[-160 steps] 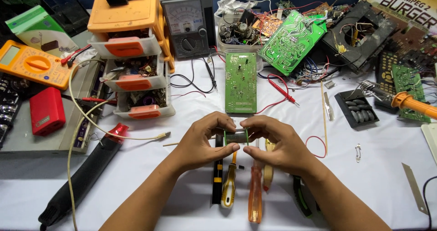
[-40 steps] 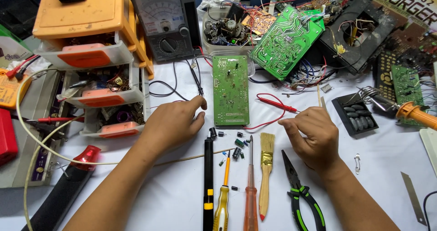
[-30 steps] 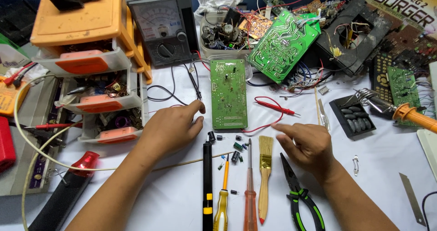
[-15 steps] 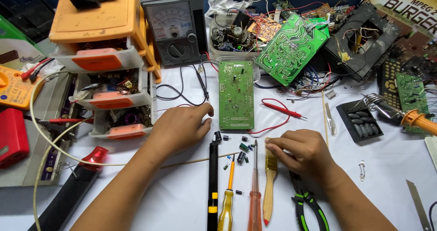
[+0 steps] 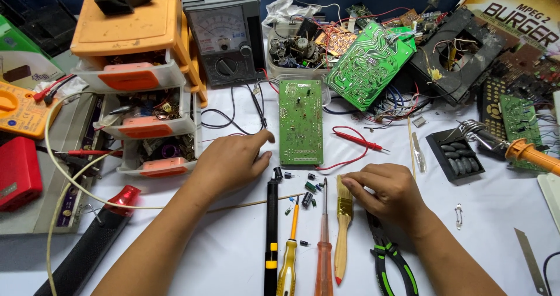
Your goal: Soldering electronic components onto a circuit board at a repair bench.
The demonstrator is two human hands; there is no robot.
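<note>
Left hand (image 5: 230, 162) rests flat, holding nothing, at nine o'clock of the green board (image 5: 301, 122); right hand (image 5: 388, 192) pinches something unseen beside the brush (image 5: 343, 226).

hands (image 5: 233, 162) on cluttered bench, green board (image 5: 301, 121)

single head camera, looking steeply down from close above the green circuit board (image 5: 301, 121), bench clutter ringing it on every side.

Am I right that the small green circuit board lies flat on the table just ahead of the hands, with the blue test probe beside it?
Not quite: in the head view, the test probe beside the small green circuit board is red, not blue. The board does lie flat on the table, just ahead of the hands.
</note>
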